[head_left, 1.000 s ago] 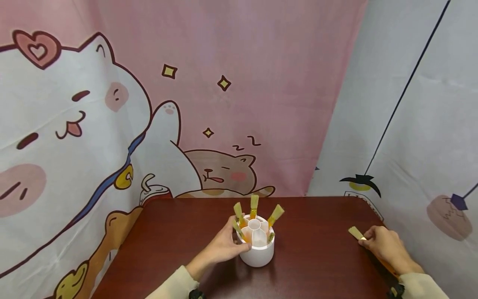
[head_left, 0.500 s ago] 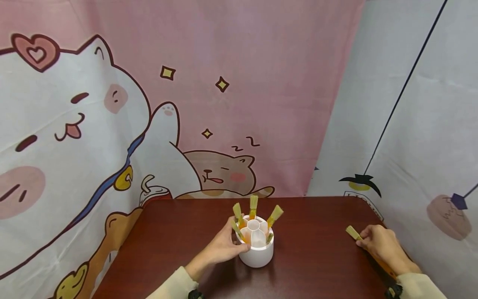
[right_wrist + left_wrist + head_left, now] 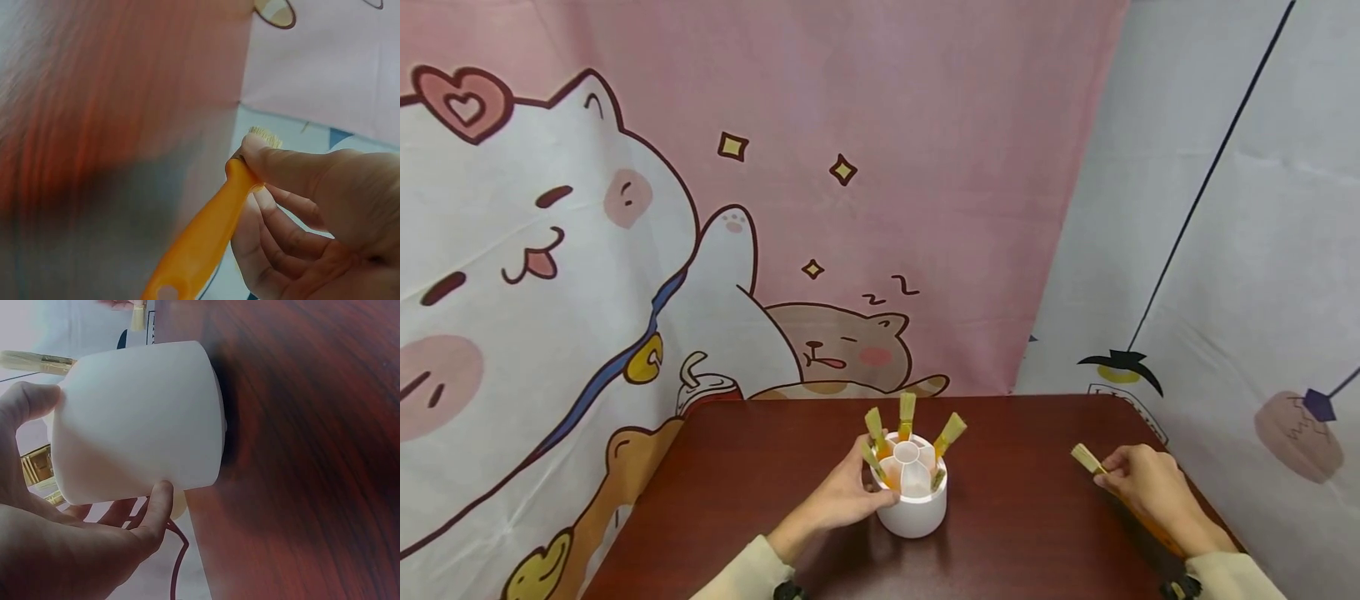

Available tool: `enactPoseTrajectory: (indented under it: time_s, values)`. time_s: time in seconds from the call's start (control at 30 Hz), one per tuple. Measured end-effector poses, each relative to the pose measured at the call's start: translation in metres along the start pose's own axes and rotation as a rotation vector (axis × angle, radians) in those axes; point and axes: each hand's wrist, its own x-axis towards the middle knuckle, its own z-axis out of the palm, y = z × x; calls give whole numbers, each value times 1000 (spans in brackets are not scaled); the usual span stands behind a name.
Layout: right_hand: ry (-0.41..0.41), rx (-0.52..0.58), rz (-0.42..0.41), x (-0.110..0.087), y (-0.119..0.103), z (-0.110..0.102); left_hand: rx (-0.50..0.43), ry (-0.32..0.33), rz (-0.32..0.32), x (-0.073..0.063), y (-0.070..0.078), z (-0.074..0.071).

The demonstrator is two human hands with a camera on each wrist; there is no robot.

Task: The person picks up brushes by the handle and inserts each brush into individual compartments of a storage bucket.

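A round white holder (image 3: pixel 913 515) with petal-shaped compartments stands on the table, several brushes (image 3: pixel 952 429) leaning in it with pale bristles up. My left hand (image 3: pixel 844 493) grips its left side; in the left wrist view the thumb (image 3: pixel 39 399) lies at the rim and a fingertip presses the smooth wall. Off to the right, my right hand (image 3: pixel 1150 492) pinches a paintbrush (image 3: pixel 1088 458) near its bristle end. The right wrist view shows that brush's orange handle (image 3: pixel 203 240), with a hole at its end, slanting away below the thumb and fingers.
A dark red-brown table (image 3: pixel 1015 467) lies under both hands, its right edge close to my right hand. Behind it hangs a pink curtain (image 3: pixel 955 167) with cartoon cats, and a pale curtain (image 3: pixel 1232 250) hangs on the right.
My right hand has moved left with the paintbrush, a little toward the holder. My left hand keeps its grip on the holder, and the head view has shifted slightly.
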Motion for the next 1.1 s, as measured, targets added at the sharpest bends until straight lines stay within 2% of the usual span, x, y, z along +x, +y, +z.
enactPoseTrajectory:
  time_s: [0.5, 0.67, 1.1]
  values:
    - [58, 54, -100, -11, -57, -9, -15, -21, 6, -2, 1, 1]
    - [105, 47, -145, -16, -78, -11, -26, -26, 0, -1, 1, 3]
    - [138, 119, -242, -27, -130, -7, -2, 4, -2, 1, 1, 3]
